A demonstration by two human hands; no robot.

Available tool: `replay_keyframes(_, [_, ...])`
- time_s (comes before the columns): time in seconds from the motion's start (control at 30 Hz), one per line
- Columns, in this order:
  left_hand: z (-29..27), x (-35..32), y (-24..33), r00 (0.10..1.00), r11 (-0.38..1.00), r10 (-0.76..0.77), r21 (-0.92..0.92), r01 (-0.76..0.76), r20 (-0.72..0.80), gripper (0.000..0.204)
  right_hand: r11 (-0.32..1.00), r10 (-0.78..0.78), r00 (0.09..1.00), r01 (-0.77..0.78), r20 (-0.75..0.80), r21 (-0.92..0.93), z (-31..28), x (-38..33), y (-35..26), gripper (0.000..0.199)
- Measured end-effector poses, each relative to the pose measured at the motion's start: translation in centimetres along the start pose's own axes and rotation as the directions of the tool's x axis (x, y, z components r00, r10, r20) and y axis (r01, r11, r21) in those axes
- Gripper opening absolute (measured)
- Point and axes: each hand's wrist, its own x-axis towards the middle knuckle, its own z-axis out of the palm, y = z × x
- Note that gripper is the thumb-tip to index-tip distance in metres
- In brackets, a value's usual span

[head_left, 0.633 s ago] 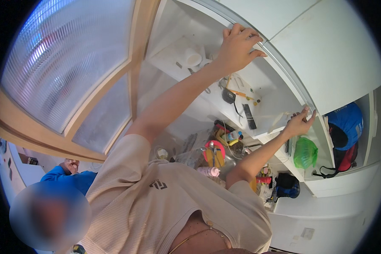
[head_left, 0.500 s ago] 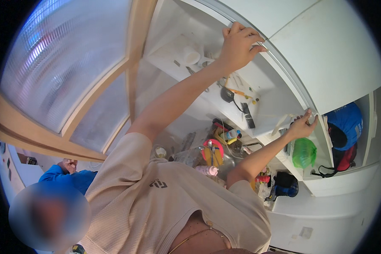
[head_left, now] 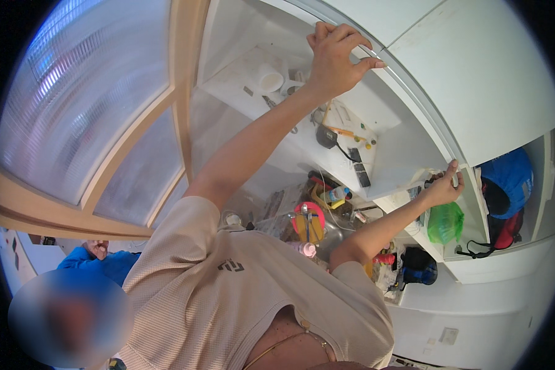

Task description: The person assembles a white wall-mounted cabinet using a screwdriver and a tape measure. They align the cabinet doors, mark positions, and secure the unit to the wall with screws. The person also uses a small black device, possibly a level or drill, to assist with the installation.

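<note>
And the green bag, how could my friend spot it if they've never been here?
Start at the big white cabinet, then find the person's right hand by its edge. Just below that hand in the picture is the green bag. It's crinkly, thin-looking and bright green, while the bulky bundle to its right is blue.

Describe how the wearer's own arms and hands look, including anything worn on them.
The left hand and right hand are both ungloved, and the forearms are bare. No watch, bracelet or cable shows on either arm. The sleeves are short, beige and finely textured, matching the shirt, which has a small dark mark on its front.
</note>
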Motion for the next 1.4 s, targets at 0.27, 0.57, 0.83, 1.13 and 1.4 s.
replay_keyframes(0.27, [-1.6, 0.8, 1.8, 0.983, 0.993, -0.121, 0.018, 0.12, 0.135, 0.036, 0.996, 0.011, 0.999, -0.015, 0.048, 0.091, -0.3, 0.1, 0.2, 0.049])
replay_keyframes(0.57, [-2.1, 0.1, 2.7, 0.998, 0.999, 0.004, 0.041, -0.006, 0.056, 0.028, 0.991, -0.033, 0.995, 0.021, 0.09, 0.132, -0.7, -0.4, 1.7, 0.051])
replay_keyframes(0.83, [-3.2, -2.5, 3.0, 0.957, 0.992, 0.053, 0.096, -0.083, 0.284, 0.05, 0.872, -0.228, 0.971, 0.239, 0.077, -0.428, -2.8, -1.5, 7.1, 0.063])
replay_keyframes(1.13, [-2.6, -1.9, 5.2, 0.885, 0.918, 0.246, 0.198, -0.344, 0.396, 0.06, 0.831, -0.222, 0.964, 0.266, 0.147, -0.489, -3.0, -1.4, 7.2, 0.059])
replay_keyframes(1.4, [1.3, -2.0, 6.8, 0.725, 0.794, 0.353, 0.22, -0.567, 0.592, 0.071, 0.87, -0.187, 0.961, 0.259, 0.205, -0.42, -3.8, -1.8, 6.4, 0.059])
